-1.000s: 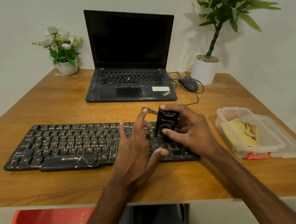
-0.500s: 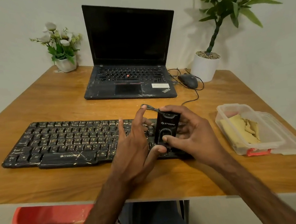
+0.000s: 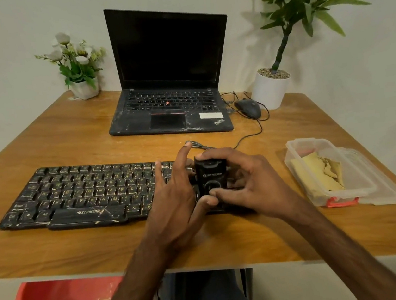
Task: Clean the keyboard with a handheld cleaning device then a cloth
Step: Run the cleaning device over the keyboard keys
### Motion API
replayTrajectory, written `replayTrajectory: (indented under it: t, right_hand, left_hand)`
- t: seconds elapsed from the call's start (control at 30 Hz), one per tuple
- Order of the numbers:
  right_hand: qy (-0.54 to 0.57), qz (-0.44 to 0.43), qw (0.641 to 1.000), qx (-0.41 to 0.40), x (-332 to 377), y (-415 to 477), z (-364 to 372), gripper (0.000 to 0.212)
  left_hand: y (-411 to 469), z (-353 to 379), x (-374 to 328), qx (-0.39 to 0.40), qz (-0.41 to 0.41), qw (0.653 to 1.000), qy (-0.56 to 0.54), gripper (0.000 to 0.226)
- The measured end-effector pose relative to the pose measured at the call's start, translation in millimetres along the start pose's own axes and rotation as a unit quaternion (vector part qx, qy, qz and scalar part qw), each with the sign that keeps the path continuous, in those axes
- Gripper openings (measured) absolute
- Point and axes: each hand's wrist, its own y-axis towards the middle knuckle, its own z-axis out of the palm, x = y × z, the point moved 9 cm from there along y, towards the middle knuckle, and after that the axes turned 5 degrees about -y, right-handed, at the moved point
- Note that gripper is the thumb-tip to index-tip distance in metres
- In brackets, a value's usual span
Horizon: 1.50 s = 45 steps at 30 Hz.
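Black plastic is clamped in the fingers [image 3: 217, 152] of the right hand [image 3: 254, 185]: the device [image 3: 211, 175] is held over the right end of the keyboard [image 3: 84, 190], the thumb laid by its round button. The left hand [image 3: 173, 198] is spread on the keys just left of it, fingers apart, its thumb touching the device's near end. The first step, the device pass, is judged to be in hand. A steady sweep leftward along the rows is called for next. The cloth [image 3: 320, 171] is left in the tub [image 3: 362, 178] at the right of the counter [image 3: 66, 247].
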Motion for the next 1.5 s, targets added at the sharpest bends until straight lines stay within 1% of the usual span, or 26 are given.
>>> replayTrajectory:
  t: [0.07,0.13,0.2,0.27,0.3,0.33,0.4,0.43,0.5,0.6,0.67,0.73,0.8,0.83,0.9,0.93,0.97,1.03,1.07,1.13,1.2,1.27,1.33,1.4,1.47,1.5]
  right_hand:
    - [-0.045,-0.016,0.999,-0.007,1.6,1.5,-0.9,0.061]
    - [-0.067,0.005,0.997,-0.035,-8.0,7.0,-11.2,0.063]
    - [-0.03,0.031,0.998,-0.036,-14.1,7.3,-14.1,0.064]
    - [0.019,0.025,0.999,0.01,-8.6,2.3,-3.1,0.063]
    - [0.024,0.019,0.999,0.028,-4.6,-0.4,0.7,0.062]
    - [0.007,0.015,0.999,0.029,-2.9,0.1,-0.9,0.062]
    - [-0.037,0.026,0.999,0.0,-9.9,4.7,-14.8,0.063]
    - [-0.036,0.039,0.998,-0.016,-14.2,5.5,-21.9,0.064]
    - [0.003,0.049,0.999,-0.014,-14.8,2.0,-21.5,0.065]
    - [0.06,0.022,0.998,0.026,0.3,-12.6,3.4,0.062]
    - [0.013,0.013,1.0,-0.002,-0.3,-12.5,0.6,0.062]
    - [-0.027,0.032,0.998,-0.056,-9.8,-9.6,-13.7,0.063]
    - [0.006,0.05,0.996,-0.079,-15.1,-11.3,-17.1,0.063]
    - [0.048,0.048,0.995,-0.068,-12.6,-13.3,-10.1,0.063]
    - [0.114,0.028,0.993,-0.029,-1.4,-17.6,10.0,0.063]
    - [0.11,0.022,0.993,-0.021,1.6,-17.1,15.4,0.063]
    - [0.081,0.02,0.996,-0.025,1.2,-13.4,15.4,0.063]
    - [0.002,0.022,0.998,-0.053,-4.9,-2.1,5.3,0.063]
    - [-0.011,0.028,0.997,-0.07,-9.0,3.3,-1.3,0.063]
    - [0.01,0.035,0.996,-0.079,-12.6,6.4,-4.6,0.064]
    - [0.031,0.02,0.998,-0.045,-1.3,2.1,8.9,0.063]
    - [0.023,-0.007,1.0,-0.008,10.3,-3.4,24.3,0.063]
    - [-0.027,-0.023,0.999,-0.016,9.4,1.2,22.1,0.063]
    - [-0.053,-0.004,0.997,-0.049,-2.5,8.7,9.3,0.063]
    - [-0.032,0.017,0.997,-0.066,-9.5,8.7,4.8,0.063]
    - [-0.016,0.021,0.998,-0.058,-8.1,6.2,8.6,0.063]
  left_hand:
    - [1.2,0.3,-0.3,0.003,0.0,1.0,0.0,0.107]
    - [1.7,-2.3,0.7,-0.008,-0.007,1.0,-0.002,0.106]
    - [1.4,-3.2,0.3,-0.013,-0.008,1.0,0.004,0.106]
    - [0.8,-1.3,1.3,-0.006,-0.007,1.0,0.007,0.108]
    - [0.7,-0.7,2.4,-0.006,-0.007,1.0,0.005,0.108]
    - [0.6,-1.0,3.4,-0.009,-0.008,1.0,0.0,0.107]
    - [0.6,-2.0,5.4,-0.012,-0.02,1.0,-0.011,0.105]
    - [0.3,-2.1,5.8,-0.011,-0.025,0.999,-0.019,0.103]
    - [-0.1,-2.2,6.0,-0.011,-0.028,0.999,-0.022,0.102]
    - [0.0,-0.4,7.5,-0.002,-0.024,1.0,-0.02,0.103]
    - [0.1,-2.9,8.6,-0.012,-0.027,0.999,-0.04,0.1]
    - [0.8,-5.3,8.4,-0.026,-0.028,0.998,-0.058,0.096]
    - [0.1,-6.3,7.3,-0.035,-0.025,0.996,-0.076,0.092]
    - [0.0,-7.8,7.5,-0.038,-0.024,0.994,-0.097,0.09]
    - [-0.5,-14.2,11.7,-0.054,-0.044,0.982,-0.177,0.088]
    - [-1.6,-17.4,15.4,-0.068,-0.058,0.972,-0.22,0.09]
    - [-2.5,-19.7,18.9,-0.08,-0.069,0.963,-0.249,0.093]
    - [-3.5,-21.5,21.0,-0.093,-0.079,0.96,-0.251,0.094]
    - [-4.1,-22.4,21.0,-0.097,-0.081,0.962,-0.241,0.092]
    - [-5.0,-22.8,21.1,-0.103,-0.078,0.962,-0.24,0.092]
    - [-4.6,-23.9,23.2,-0.114,-0.069,0.956,-0.263,0.094]
    - [-3.6,-26.3,24.9,-0.127,-0.061,0.951,-0.274,0.093]
    - [-3.7,-27.3,26.0,-0.131,-0.07,0.951,-0.271,0.099]
    - [-4.8,-27.2,26.4,-0.131,-0.081,0.95,-0.272,0.106]
    - [-4.5,-28.6,27.9,-0.136,-0.086,0.946,-0.28,0.107]
    - [-4.2,-29.5,28.2,-0.143,-0.087,0.944,-0.283,0.106]
